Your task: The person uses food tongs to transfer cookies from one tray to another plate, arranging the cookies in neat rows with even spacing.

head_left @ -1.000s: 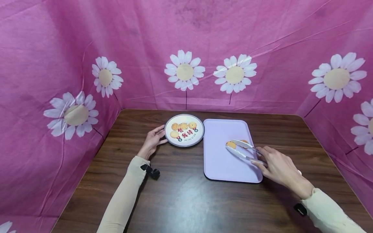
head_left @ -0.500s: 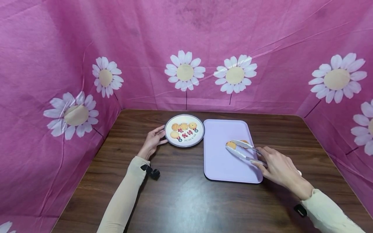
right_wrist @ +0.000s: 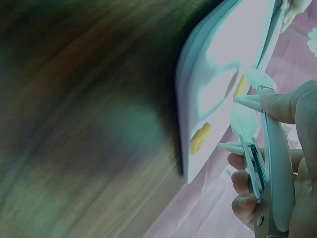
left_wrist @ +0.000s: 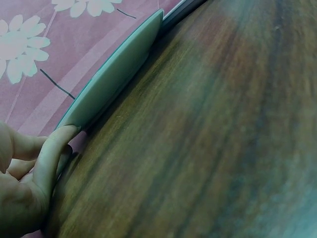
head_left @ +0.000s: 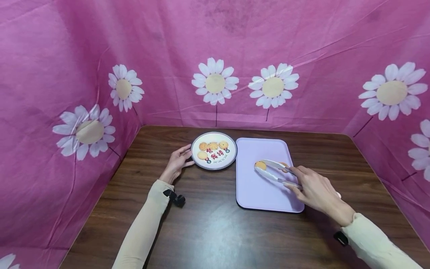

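My right hand (head_left: pixel 317 188) grips metal tongs (head_left: pixel 280 181) with white tips, over the purple tray (head_left: pixel 262 194). Between the tips is a round cookie (head_left: pixel 260 165); another cookie (head_left: pixel 284 166) lies by the tray's right side, partly behind the tongs. In the right wrist view, the thumb and curled fingers hold the tongs (right_wrist: pixel 280 168) from both sides. My left hand (head_left: pixel 176 163) holds the left rim of a white plate (head_left: pixel 220 163) with several cookies on it. The left wrist view shows the fingers (left_wrist: pixel 48 153) at the rim of the plate (left_wrist: pixel 116 74).
The plate and tray stand side by side near the back edge of the brown wooden table (head_left: pixel 208 224). A pink cloth with white daisies (head_left: pixel 215 84) hangs behind and along both sides.
My right hand and the tongs have shifted slightly left over the tray, and the cookie between the tips moved left with them. My left hand keeps its place at the plate.
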`<state>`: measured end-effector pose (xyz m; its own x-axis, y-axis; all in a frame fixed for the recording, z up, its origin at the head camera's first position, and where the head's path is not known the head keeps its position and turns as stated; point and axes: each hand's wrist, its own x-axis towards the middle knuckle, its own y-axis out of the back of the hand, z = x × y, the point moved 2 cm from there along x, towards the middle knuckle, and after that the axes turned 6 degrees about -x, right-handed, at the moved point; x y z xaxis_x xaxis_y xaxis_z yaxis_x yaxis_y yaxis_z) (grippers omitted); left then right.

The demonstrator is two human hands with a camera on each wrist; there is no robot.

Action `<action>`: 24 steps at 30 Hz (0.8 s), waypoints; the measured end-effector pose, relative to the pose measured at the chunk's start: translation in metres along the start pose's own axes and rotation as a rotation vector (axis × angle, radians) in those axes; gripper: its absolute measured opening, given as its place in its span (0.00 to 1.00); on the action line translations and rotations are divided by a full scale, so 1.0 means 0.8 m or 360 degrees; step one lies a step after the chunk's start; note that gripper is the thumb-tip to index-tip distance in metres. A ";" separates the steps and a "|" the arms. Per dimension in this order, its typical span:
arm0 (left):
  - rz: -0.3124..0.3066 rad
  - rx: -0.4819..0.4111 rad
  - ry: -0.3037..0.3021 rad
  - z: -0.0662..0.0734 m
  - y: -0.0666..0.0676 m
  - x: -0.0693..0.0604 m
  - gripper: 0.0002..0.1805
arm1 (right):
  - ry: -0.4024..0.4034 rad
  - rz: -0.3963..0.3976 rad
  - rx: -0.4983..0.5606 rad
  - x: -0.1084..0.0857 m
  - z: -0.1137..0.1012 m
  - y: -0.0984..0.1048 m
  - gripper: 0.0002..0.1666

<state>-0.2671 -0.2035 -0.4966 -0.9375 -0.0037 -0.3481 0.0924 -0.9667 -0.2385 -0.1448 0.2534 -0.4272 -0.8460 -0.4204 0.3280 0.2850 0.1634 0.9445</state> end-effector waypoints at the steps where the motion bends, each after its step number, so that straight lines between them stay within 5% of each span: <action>1: -0.0002 -0.0003 -0.0003 0.000 0.000 0.000 0.28 | 0.0002 -0.0011 0.0006 0.003 -0.002 0.000 0.34; 24: -0.0004 -0.0030 -0.0076 0.001 0.000 -0.004 0.25 | 0.0204 -0.0003 0.0069 0.090 -0.056 -0.016 0.32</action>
<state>-0.2648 -0.2040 -0.4946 -0.9526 -0.0136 -0.3039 0.0957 -0.9617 -0.2568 -0.1891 0.1808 -0.4149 -0.7810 -0.5311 0.3286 0.2615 0.1998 0.9443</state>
